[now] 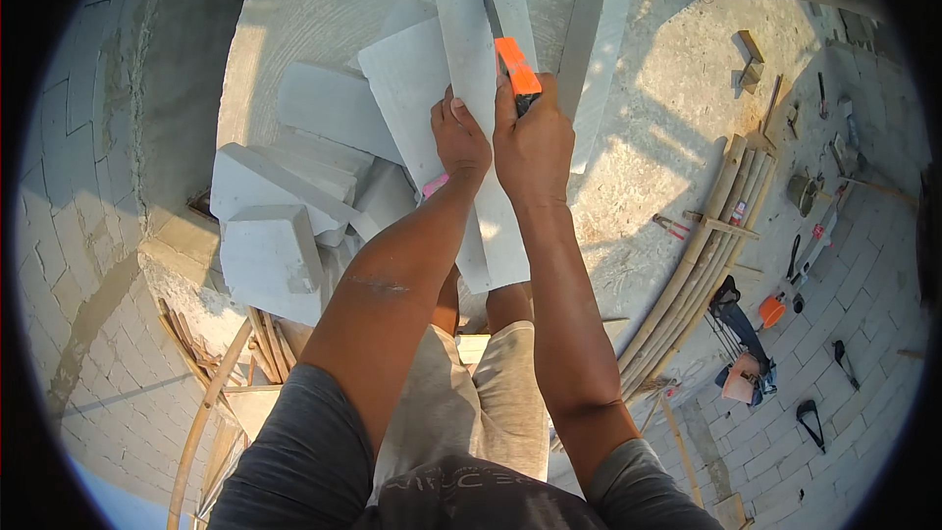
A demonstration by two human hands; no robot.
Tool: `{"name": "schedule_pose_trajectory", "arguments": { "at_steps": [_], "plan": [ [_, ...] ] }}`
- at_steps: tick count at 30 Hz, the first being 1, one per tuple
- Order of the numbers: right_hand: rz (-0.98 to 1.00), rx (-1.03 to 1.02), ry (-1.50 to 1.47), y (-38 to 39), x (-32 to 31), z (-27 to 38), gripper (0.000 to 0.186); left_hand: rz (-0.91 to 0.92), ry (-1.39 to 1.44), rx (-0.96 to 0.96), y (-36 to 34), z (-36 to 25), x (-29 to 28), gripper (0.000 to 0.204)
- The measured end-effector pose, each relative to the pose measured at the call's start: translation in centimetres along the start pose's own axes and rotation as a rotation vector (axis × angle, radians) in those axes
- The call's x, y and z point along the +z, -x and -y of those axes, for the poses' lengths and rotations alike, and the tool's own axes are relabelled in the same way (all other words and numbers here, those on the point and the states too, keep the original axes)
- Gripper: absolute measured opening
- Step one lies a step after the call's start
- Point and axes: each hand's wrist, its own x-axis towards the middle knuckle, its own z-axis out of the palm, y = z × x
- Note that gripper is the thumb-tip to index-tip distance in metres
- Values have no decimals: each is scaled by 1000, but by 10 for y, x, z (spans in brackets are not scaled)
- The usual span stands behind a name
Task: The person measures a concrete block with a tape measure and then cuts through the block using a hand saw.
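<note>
My right hand [536, 142] is wrapped round the orange and black handle of a handsaw [516, 61], whose narrow blade points away from me. The blade lies along a pale grey lightweight concrete block [505, 226], between its left strip and its right part. On the left part of that block my left hand [461, 137] presses down with curled fingers, gripping it close to the saw. Under it, another pale block [402, 69] lies at a slant. Something small and pink [435, 185] shows beside my left wrist; its kind is unclear.
Several block offcuts [270, 245] are heaped at the left. A long block [594, 49] stands at the right of the cut. Bamboo poles [687, 265] lie bundled on the right, near red-handled pliers [671, 227]. A bucket [803, 194] and scattered tools are farther right.
</note>
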Motion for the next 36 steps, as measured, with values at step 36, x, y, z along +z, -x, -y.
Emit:
{"name": "schedule_pose_trajectory", "arguments": {
  "at_steps": [36],
  "plan": [
    [-20,-62,-35,119,-34,-35,24,-38,64,77,-16,-4,-1,55]
  ]
}}
